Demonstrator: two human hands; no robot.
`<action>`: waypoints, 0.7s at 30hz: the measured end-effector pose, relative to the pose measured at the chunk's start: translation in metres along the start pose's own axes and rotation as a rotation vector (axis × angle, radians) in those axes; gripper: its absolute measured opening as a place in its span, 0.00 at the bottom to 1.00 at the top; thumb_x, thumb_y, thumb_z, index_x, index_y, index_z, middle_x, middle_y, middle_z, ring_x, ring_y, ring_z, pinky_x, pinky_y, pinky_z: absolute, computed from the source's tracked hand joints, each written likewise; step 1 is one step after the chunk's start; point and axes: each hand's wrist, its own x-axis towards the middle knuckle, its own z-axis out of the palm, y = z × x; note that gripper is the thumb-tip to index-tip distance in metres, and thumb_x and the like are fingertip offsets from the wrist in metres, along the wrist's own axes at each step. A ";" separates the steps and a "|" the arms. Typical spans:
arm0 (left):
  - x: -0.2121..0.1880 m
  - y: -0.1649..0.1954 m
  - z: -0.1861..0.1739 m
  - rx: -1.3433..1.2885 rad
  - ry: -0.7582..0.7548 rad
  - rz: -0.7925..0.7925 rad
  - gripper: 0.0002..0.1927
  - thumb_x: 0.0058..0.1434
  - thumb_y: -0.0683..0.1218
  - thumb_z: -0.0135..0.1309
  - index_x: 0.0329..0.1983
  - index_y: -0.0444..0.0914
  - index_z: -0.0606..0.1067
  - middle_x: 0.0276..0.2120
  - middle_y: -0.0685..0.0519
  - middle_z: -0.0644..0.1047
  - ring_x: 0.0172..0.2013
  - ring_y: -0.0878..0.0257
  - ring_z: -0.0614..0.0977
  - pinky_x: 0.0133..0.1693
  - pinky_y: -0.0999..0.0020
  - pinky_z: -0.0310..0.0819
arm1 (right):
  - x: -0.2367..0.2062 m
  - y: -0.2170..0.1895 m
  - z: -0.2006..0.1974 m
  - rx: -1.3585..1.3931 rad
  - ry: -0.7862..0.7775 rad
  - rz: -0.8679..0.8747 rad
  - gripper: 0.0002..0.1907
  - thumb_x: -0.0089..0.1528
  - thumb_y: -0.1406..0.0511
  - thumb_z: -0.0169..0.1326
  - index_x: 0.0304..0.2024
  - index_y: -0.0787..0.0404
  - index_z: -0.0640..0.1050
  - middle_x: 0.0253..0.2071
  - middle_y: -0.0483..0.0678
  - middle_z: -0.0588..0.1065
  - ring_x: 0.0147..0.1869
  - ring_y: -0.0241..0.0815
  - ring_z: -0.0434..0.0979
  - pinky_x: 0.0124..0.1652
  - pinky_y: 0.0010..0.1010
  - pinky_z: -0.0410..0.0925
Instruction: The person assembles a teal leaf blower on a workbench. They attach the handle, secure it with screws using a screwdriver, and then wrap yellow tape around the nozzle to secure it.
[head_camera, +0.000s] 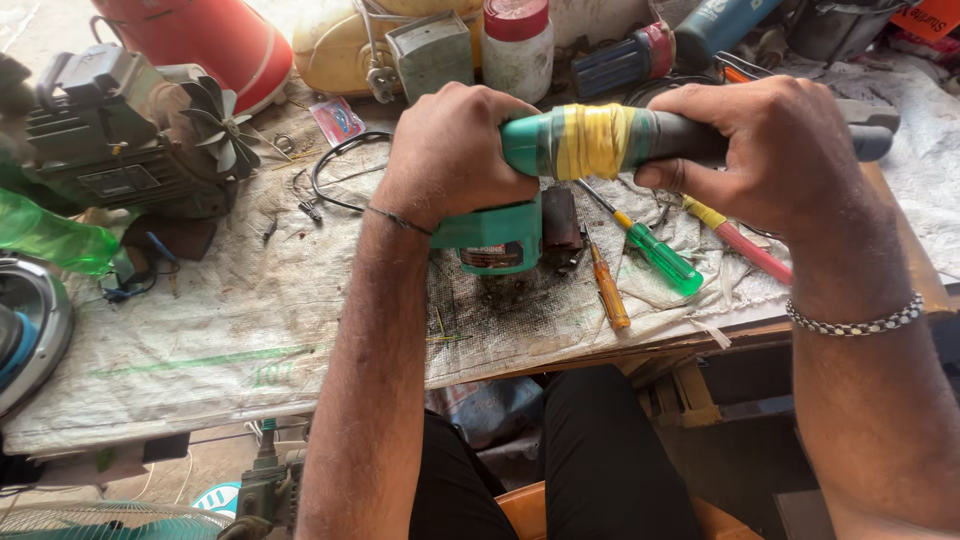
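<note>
Left hand (450, 150) closed around the green body of a power tool (560, 150), right hand (755, 150) wrapped on its grey handle past the yellow tape, tool held whole above the surface (250, 330) mid-front edge, no parts yet off, screwdrivers (655, 255) lying untouched beneath.

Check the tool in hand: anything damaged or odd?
Yes. The green power tool, gripped by the left hand and right hand, has yellow tape wound around the joint between green body and grey handle, like a makeshift repair. Dark grime stains the cloth beneath it.
</note>
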 end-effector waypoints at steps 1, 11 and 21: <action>0.002 -0.002 0.001 0.005 -0.010 -0.016 0.25 0.35 0.52 0.69 0.42 0.48 0.86 0.33 0.50 0.85 0.32 0.53 0.86 0.38 0.57 0.81 | -0.001 0.001 0.002 -0.005 0.037 -0.028 0.29 0.54 0.50 0.70 0.52 0.57 0.83 0.35 0.51 0.80 0.38 0.50 0.82 0.39 0.41 0.73; 0.017 -0.013 0.008 0.027 -0.088 -0.126 0.29 0.32 0.53 0.69 0.43 0.47 0.85 0.33 0.48 0.84 0.33 0.52 0.86 0.41 0.57 0.81 | -0.004 -0.006 0.024 -0.026 0.327 -0.291 0.28 0.63 0.60 0.73 0.60 0.56 0.73 0.55 0.53 0.75 0.60 0.49 0.76 0.59 0.42 0.69; 0.028 -0.014 0.011 0.083 -0.139 -0.184 0.29 0.32 0.56 0.70 0.40 0.44 0.84 0.36 0.45 0.83 0.38 0.49 0.85 0.45 0.55 0.80 | 0.009 -0.019 0.030 -0.125 0.420 -0.436 0.08 0.60 0.67 0.72 0.38 0.55 0.83 0.53 0.50 0.76 0.58 0.48 0.78 0.56 0.41 0.72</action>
